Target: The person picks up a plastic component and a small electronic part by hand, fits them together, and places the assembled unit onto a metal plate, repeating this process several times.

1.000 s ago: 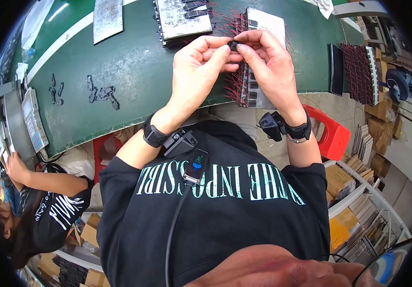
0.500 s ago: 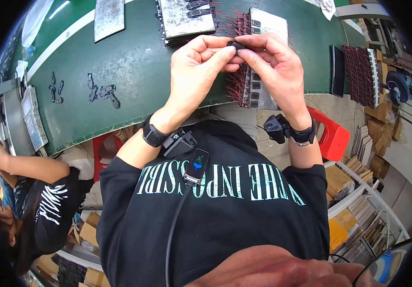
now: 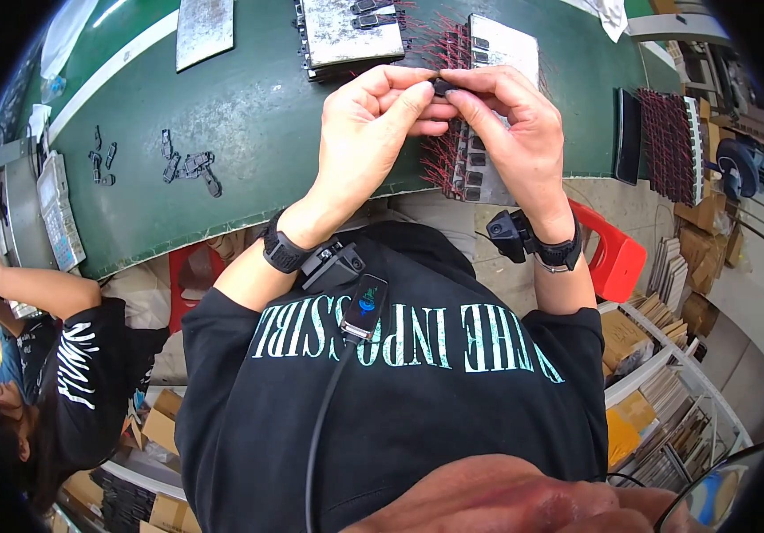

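Note:
Between my two hands, above the green table, is a small black part (image 3: 441, 87), mostly covered by my fingers. My left hand (image 3: 366, 129) pinches its left side with thumb and fingers. From the right, the thumb and forefinger of my right hand (image 3: 517, 120) close on the same piece. Just behind and below the hands lies a metal plate (image 3: 508, 43), lined along its left edge with black oblong parts and thin red wires. Farther left, a stack of metal plates (image 3: 342, 40) has similar black parts on it.
Loose black parts (image 3: 195, 166) lie on the green table (image 3: 266, 142), with a smaller group (image 3: 101, 164) left of them. A bare metal plate (image 3: 205, 31) rests at the back. Rows of red-wired parts (image 3: 666, 142) stand right. A co-worker's arm (image 3: 44, 291) is at left, a red stool (image 3: 613, 253) at right.
The black part has turned slightly between my fingers and shows a thinner side. My hands stay almost in place. The co-worker's arm has shifted left and up.

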A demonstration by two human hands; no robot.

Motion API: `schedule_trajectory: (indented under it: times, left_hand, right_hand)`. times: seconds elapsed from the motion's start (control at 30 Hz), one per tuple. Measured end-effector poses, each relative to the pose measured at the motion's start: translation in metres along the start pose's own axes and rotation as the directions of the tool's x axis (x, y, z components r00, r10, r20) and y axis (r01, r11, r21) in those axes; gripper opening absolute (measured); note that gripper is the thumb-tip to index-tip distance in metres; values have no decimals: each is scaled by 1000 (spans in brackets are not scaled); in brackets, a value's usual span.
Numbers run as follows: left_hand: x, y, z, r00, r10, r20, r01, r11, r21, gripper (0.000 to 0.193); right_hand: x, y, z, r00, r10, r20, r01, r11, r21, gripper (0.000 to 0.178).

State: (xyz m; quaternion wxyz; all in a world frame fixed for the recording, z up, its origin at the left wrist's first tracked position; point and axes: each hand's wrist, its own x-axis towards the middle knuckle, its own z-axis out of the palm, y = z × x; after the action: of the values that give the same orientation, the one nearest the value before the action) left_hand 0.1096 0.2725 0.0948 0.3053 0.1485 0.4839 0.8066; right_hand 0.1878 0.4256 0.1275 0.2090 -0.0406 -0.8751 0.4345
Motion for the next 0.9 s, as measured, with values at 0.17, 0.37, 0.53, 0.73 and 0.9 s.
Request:
schedule_trajectory:
  times: [0.17, 0.37, 0.53, 0.73, 0.9]
  left_hand:
    - [3, 5, -2, 1000, 7, 22, -8, 999, 52, 19]
    - [2, 4, -8, 991, 126, -39, -119, 983, 142, 14]
    - [14, 33, -37, 973, 208, -94, -120, 816, 565, 9]
    - [43, 43, -72, 872, 483, 75, -169, 154, 974, 9]
    - [42, 30, -79, 783, 589, 201, -206, -60, 977, 9]
  right_hand:
    - [-1, -1, 4, 979, 201, 38, -204, 941, 270, 20]
    - [9, -16, 8, 989, 101, 107, -97, 994, -43, 22]
    - [37, -15, -4, 973, 88, 213, -84, 996, -29, 22]
    - [62, 22, 6, 994, 6, 111, 39, 916, -398, 22]
    - [58, 30, 10, 991, 24, 133, 33, 912, -408, 21]
